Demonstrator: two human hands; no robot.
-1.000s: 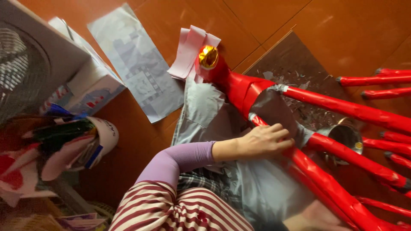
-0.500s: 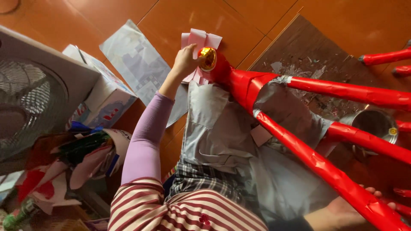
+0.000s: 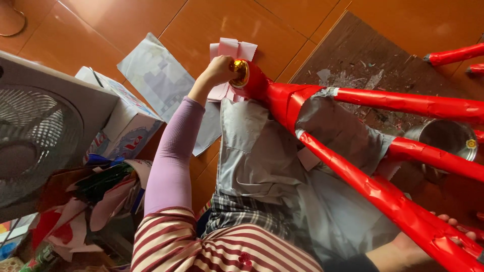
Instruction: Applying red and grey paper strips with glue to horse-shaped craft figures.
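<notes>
A frame of red foil-wrapped bars (image 3: 403, 103) lies across my lap, its bars meeting at a tip capped with a shiny gold knob (image 3: 240, 73). My left hand (image 3: 217, 70), at the end of a lavender sleeve, is closed against that gold knob, fingers pinched at it. Pink paper strips (image 3: 231, 50) fan out on the floor behind the tip. My right hand (image 3: 438, 234) grips the lower red bar from beneath at the bottom right; only its fingertips and part of the palm show.
A grey cloth (image 3: 262, 161) covers my lap under the frame. A box fan (image 3: 35, 136), a printed cardboard box (image 3: 126, 121) and a pile of paper scraps (image 3: 101, 201) crowd the left. A paper sheet (image 3: 156, 75), a scuffed brown board (image 3: 363, 60) and a metal bowl (image 3: 446, 138) lie on the tiled floor.
My left hand left the middle of the frame and reached out to the gold knob at the tip. My right hand has come into view under the lower bar.
</notes>
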